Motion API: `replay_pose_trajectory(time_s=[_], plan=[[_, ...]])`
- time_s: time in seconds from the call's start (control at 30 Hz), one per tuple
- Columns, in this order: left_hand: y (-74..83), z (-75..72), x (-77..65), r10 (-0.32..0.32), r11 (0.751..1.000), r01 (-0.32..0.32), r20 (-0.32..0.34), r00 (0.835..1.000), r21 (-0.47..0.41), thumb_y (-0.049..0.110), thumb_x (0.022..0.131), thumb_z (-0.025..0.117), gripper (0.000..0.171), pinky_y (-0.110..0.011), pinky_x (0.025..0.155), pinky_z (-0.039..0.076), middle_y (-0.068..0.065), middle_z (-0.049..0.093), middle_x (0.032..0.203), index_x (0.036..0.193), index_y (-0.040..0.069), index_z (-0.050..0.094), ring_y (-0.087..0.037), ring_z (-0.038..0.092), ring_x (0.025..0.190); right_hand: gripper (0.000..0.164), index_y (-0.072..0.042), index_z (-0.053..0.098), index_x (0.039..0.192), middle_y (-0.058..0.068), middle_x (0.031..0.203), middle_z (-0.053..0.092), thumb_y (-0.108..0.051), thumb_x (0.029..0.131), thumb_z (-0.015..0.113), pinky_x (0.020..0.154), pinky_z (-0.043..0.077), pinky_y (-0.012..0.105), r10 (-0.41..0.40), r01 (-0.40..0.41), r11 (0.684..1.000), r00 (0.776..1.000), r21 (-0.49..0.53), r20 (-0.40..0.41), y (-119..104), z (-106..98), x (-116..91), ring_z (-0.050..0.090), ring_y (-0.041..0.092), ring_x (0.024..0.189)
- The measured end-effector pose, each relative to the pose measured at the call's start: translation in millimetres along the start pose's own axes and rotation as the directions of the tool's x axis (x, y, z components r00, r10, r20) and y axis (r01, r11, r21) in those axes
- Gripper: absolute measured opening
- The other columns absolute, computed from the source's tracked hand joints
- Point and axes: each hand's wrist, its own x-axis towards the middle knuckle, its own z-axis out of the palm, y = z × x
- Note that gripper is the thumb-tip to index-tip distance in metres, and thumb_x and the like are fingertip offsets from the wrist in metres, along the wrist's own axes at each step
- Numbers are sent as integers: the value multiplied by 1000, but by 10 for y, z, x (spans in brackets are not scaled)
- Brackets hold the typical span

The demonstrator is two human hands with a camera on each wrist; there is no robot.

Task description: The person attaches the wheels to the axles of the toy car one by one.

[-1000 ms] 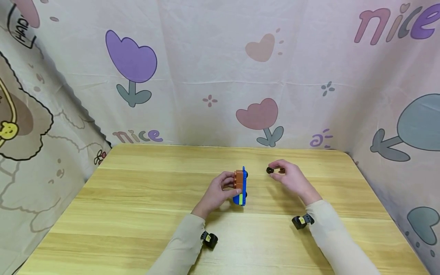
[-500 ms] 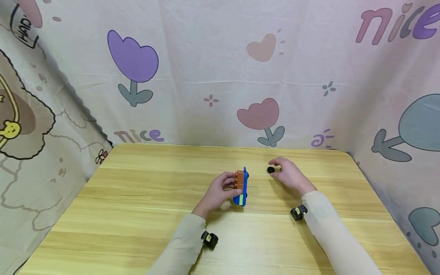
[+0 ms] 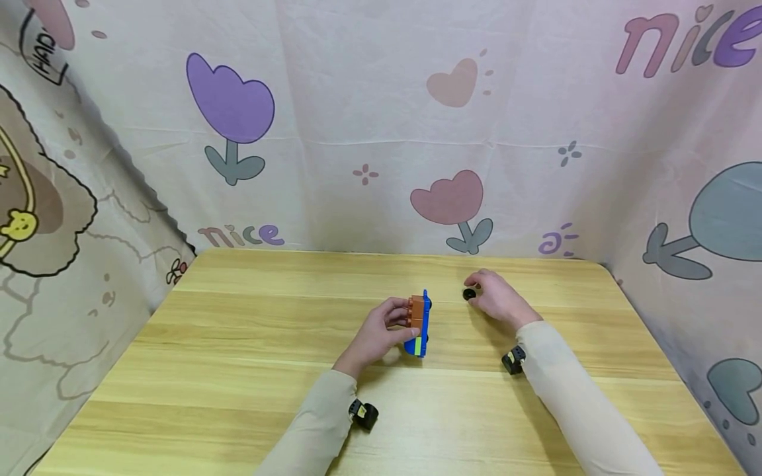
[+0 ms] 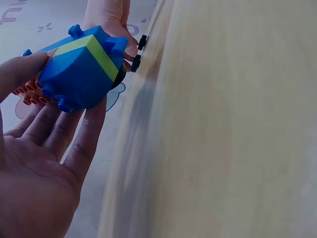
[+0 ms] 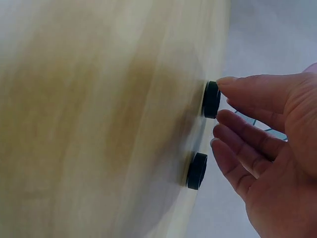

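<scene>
My left hand [image 3: 378,334] grips a toy car [image 3: 418,324] built of blocks, with its blue base turned to the right. In the left wrist view, the blue end of the toy car [image 4: 81,72] carries a lime-green stripe and a black wheel shows at its underside. The right hand [image 3: 497,297] reaches down to a small black wheel [image 3: 469,293] lying on the table. In the right wrist view, the thumb touches the edge of that wheel [image 5: 211,100], the other fingers spread loosely beside it. A second black wheel [image 5: 196,171] lies below the fingers, hidden in the head view.
The wooden table [image 3: 268,370] ends at a patterned cloth backdrop [image 3: 351,99] behind and on both sides. A small black camera is strapped to each wrist, over beige sleeves [image 3: 309,423].
My right hand has shifted slightly left and away from me, closing in around the left wheel and covering the other one. The left hand stays in place with the toy car.
</scene>
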Motion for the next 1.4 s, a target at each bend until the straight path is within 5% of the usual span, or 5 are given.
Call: replay_pose_trajectory(time_s=[0.53,1.07,1.4], plan=[[-17,-9,29,-6,1000,6,-1,1000,17,12,88,75,51,-39,94,49,-12,63,121,133,2,51,-25,60,106,26,5,65,106,12,96,56,2,81,68,85,48,46,-34,34,999,999,-34,-16,20,28,14,55,27,87],[12,-3,51,1,1000,-1,1,1000,13,10,88,74,51,-38,93,50,-14,63,122,133,1,51,-26,60,106,28,4,64,112,13,108,56,1,85,70,92,47,47,-25,27,998,999,58,-37,-200,-6,-136,58,29,98],[17,5,49,-19,1000,19,7,1000,11,9,89,73,51,-37,93,50,-15,62,124,134,0,50,-27,60,107,25,6,64,107,12,99,58,3,83,72,82,52,44,-37,58,981,992,183,-117,-273,-57,-271,61,28,90]])
